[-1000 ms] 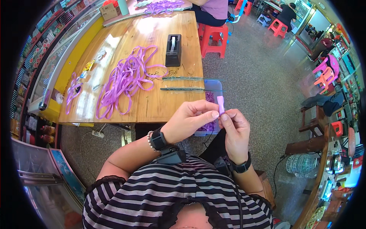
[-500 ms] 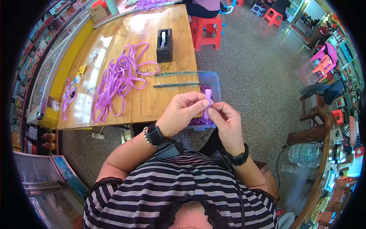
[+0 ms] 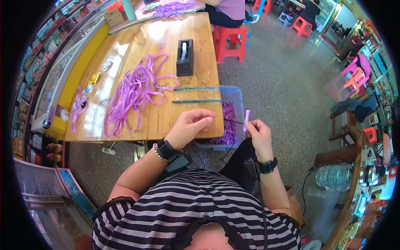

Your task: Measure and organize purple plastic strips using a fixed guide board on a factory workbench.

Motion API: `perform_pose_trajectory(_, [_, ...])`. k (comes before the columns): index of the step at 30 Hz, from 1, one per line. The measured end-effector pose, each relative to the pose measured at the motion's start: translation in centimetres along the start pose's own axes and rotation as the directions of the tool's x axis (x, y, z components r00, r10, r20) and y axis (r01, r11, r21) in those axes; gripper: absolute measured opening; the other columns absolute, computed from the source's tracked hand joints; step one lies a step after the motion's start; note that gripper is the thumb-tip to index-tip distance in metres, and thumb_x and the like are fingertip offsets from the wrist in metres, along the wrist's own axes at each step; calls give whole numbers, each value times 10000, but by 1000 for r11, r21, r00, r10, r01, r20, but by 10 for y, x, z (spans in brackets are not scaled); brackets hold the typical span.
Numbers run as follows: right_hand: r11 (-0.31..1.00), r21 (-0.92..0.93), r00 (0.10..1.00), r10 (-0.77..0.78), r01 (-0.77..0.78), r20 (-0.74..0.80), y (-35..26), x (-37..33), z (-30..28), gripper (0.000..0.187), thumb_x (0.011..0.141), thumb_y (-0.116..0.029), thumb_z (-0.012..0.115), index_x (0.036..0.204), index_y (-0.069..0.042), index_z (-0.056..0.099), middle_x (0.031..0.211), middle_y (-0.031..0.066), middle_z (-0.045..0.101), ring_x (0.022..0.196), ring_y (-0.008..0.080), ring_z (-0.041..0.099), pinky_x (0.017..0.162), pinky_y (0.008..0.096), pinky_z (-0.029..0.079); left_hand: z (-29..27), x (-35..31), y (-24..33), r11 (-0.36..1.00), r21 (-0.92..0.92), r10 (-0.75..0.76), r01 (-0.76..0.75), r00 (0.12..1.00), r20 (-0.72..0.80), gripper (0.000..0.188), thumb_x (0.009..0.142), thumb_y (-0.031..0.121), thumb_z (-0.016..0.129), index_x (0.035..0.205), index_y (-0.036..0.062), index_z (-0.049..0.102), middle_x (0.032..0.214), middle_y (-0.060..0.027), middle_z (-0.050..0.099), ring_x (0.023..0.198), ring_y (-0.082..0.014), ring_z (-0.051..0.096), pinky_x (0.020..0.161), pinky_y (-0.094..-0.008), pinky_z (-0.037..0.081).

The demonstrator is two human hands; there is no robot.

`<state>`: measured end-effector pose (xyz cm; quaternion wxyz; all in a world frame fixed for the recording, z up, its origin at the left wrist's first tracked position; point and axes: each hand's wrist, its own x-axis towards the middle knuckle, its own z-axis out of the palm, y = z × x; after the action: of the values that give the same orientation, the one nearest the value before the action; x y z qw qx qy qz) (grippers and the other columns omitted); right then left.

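My right hand (image 3: 260, 135) pinches a short folded strip of purple ribbon (image 3: 248, 116) upright between thumb and fingers, just beyond the table's right edge. From the ribbon a thin black cord (image 3: 236, 121) stretches toward my left hand (image 3: 193, 126), whose thumb and fingertips are pinched together over the table corner. The cord's end at the left fingertips is too fine to see clearly. Below and between both hands stands a clear plastic bin (image 3: 238, 95) holding many small purple ribbon pieces (image 3: 228, 133).
On the wooden table (image 3: 162, 125) lie a tangled heap of purple ribbon (image 3: 135, 91), a smaller ribbon bundle (image 3: 78, 106), a black tape dispenser (image 3: 185, 62) and two thin dark rods (image 3: 196, 101) jutting past the edge. A person sits on a red stool (image 3: 230, 46) beyond.
My hands have drawn apart. The right moved rightward with the purple ribbon, while the left let go of it and stayed near the table corner. The black cord now shows between them.
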<state>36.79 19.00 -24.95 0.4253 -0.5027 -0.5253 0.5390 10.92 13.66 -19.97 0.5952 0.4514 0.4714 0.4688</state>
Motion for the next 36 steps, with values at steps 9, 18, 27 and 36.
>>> perform_pose_trajectory(9, [987, 0, 985, -159, 159, -73, -25, 9, -4, 219, 960, -226, 650, 1035, -23, 610, 926, 48, 621, 807, 105, 561, 787, 279, 488, -7, 0, -8, 1000, -12, 22, -21, 996, 83, 243, 990, 152, 606, 1189, 18, 647, 1064, -3, 658, 894, -66, 611, 829, -230, 518])
perform_pose_trajectory(18, [546, 831, 197, -808, -100, 555, -222, -95, 19, 445, 1045, -315, 475, 667, -83, 515, 663, 53, 511, 604, 184, 541, 964, 508, 479, 5, 4, -1, 998, -34, 53, -49, 991, 125, 234, 989, 140, 608, 1184, 16, 642, 1063, -3, 656, 890, -58, 614, 825, -225, 521])
perform_pose_trajectory(27, [580, 740, -203, -814, -339, 545, -261, -100, 69, 610, 1000, -504, 512, 566, -90, 404, 529, 42, 341, 430, 220, 408, 829, 506, 538, -10, -12, -8, 996, -34, 86, -84, 994, 71, 245, 987, 147, 616, 1190, 13, 646, 1049, 11, 653, 923, -53, 608, 827, -222, 522])
perform_pose_trajectory(36, [564, 798, -128, -826, -213, 549, -290, -108, 43, 582, 1045, -365, 468, 515, -160, 340, 510, -53, 285, 401, 122, 351, 861, 532, 550, -9, -8, -10, 995, -29, 93, -91, 993, 69, 239, 990, 142, 612, 1185, 10, 645, 1041, 9, 648, 924, -52, 606, 828, -219, 521])
